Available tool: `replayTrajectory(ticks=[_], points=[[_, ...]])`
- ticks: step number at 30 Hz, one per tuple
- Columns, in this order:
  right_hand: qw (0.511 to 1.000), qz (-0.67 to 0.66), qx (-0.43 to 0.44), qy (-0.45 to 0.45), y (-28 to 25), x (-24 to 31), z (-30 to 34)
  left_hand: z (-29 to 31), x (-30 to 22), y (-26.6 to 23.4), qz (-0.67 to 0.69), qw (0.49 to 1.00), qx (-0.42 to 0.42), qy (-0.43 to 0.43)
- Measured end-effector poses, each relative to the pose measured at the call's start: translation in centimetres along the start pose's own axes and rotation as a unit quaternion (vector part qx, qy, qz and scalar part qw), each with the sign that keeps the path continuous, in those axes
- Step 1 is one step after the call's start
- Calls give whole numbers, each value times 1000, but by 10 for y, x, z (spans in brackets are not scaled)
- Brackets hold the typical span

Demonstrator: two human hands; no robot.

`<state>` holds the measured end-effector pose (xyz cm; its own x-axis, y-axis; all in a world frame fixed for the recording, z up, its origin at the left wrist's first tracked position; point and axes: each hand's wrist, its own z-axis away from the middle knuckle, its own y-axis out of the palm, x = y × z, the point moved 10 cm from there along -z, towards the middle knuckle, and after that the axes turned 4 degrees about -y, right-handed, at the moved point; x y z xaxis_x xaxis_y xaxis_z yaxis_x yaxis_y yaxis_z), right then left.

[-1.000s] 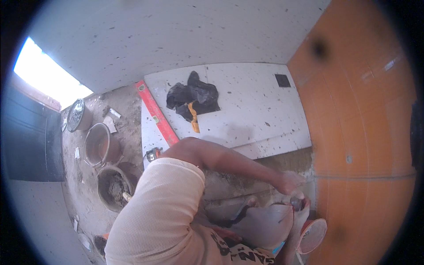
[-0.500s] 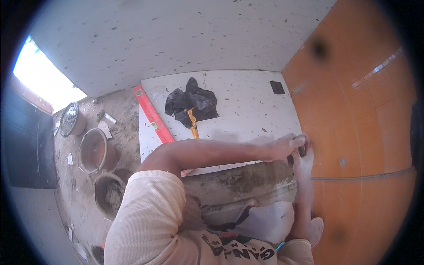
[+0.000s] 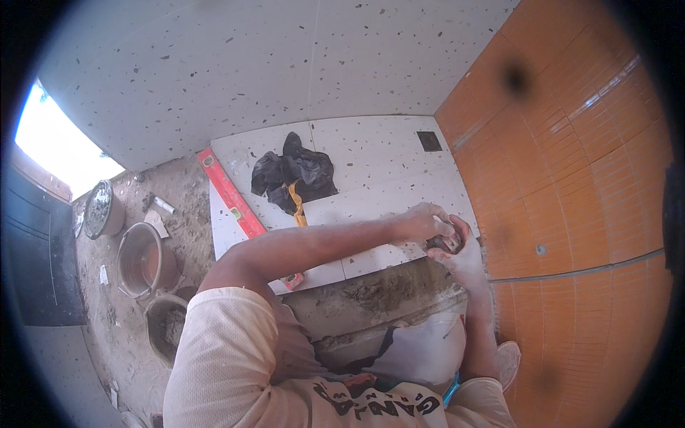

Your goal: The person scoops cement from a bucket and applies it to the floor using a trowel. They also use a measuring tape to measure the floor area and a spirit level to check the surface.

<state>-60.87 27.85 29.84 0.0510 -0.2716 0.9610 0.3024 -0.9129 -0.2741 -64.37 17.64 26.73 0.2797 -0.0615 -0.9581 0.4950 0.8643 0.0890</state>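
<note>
Both my hands meet over the right front corner of the white tiled floor (image 3: 378,212), close to the orange tiled wall. Between them is a small dark, blocky object (image 3: 448,244) with a lighter patch, too small to name surely. My left hand (image 3: 422,222) reaches across from the left, its fingers closed on the object's upper side. My right hand (image 3: 465,260) comes up from below, with thumb and fingers curled round it. Both hands look dusty. Below them, a strip of rough grey mortar (image 3: 378,291) borders the tile edge.
A red spirit level (image 3: 235,200) lies slantwise along the tiles' left side, beside a crumpled black plastic bag (image 3: 300,171) and yellow strip (image 3: 296,203). Buckets (image 3: 148,258) stand on the dirt floor at left. The orange wall (image 3: 564,171) bounds the right; a dark square (image 3: 429,141) marks the far tile.
My hands have moved a little left, away from the orange wall, and the small dark object shows more between them. The whole view has shifted slightly.
</note>
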Motion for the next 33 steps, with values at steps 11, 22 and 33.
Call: replayTrajectory(ticks=[11, 22, 33], points=[[887, -450, -31, 97, 3, -25, 12, 20, -50, 25, 83, 968, 142, 191], [978, -180, -58, 91, -3, -23, 9, 16, -51, 11, -47, 971, 75, 220], [989, 146, 4, -32, -6, -31, 15, 24, -23, 4, -194, 954, 163, 163]])
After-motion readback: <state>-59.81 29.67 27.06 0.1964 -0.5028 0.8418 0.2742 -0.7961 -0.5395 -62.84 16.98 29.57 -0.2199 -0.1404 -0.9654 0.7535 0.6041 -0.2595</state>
